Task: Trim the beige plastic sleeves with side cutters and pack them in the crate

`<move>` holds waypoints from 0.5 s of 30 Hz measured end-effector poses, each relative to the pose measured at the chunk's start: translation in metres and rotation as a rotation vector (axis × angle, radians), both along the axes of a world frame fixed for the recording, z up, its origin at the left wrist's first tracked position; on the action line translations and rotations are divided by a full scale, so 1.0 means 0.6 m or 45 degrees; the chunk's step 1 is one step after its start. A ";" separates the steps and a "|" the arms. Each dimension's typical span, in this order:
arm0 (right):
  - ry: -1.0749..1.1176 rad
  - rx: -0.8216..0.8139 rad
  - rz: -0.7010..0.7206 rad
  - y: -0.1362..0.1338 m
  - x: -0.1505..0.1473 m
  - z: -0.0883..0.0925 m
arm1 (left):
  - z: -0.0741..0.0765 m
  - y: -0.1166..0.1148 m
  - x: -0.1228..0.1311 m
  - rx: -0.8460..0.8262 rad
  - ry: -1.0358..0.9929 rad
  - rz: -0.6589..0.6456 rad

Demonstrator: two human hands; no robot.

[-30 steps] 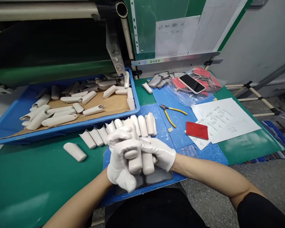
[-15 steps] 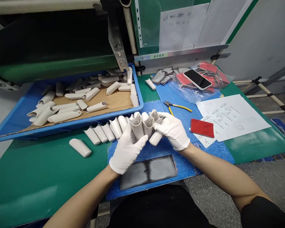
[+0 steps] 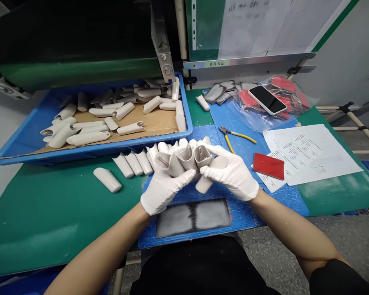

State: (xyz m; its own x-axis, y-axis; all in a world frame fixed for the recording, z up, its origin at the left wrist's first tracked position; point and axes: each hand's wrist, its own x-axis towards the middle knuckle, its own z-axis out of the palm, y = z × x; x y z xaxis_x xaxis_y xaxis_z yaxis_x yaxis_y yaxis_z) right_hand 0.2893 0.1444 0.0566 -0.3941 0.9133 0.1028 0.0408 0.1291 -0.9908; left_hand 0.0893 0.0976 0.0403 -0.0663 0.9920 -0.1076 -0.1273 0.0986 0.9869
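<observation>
My left hand and my right hand wear white gloves and meet over a blue mat. Between them I hold several hollow off-white moulded sleeves, open ends facing me. One sleeve pokes out below my right hand. More sleeves stand in a close row to the left, almost touching my left hand. A single sleeve lies apart on the green bench mat. A dark grey pad lies on the blue mat just beyond my wrists.
A blue tray lined with cardboard holds many sleeves at the back left. To the right lie yellow-handled pliers, a red card, printed papers, and a phone on a plastic bag.
My hands have moved from clasped around the upright sleeves to holding them with their open ends toward me. The view has shifted, so the bench sits lower and further right.
</observation>
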 end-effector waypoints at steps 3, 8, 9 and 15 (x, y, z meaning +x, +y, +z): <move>0.033 -0.079 0.047 0.002 0.001 0.003 | -0.007 -0.001 0.002 0.009 0.090 -0.038; -0.216 0.092 -0.103 0.001 -0.001 0.001 | -0.008 0.007 -0.001 0.102 0.242 -0.081; -0.250 0.107 -0.120 0.001 -0.001 0.000 | -0.005 0.009 -0.003 0.100 0.277 -0.103; -0.053 -0.034 0.035 0.011 0.008 -0.006 | 0.008 0.005 -0.013 0.068 0.046 -0.301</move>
State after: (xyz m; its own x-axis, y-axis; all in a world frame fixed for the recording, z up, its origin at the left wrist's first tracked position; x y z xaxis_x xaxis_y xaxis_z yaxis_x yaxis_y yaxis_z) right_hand 0.2941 0.1510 0.0529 -0.4227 0.9042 0.0616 0.0787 0.1043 -0.9914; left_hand 0.0815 0.1008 0.0452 0.1652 0.9847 -0.0561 -0.0712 0.0686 0.9951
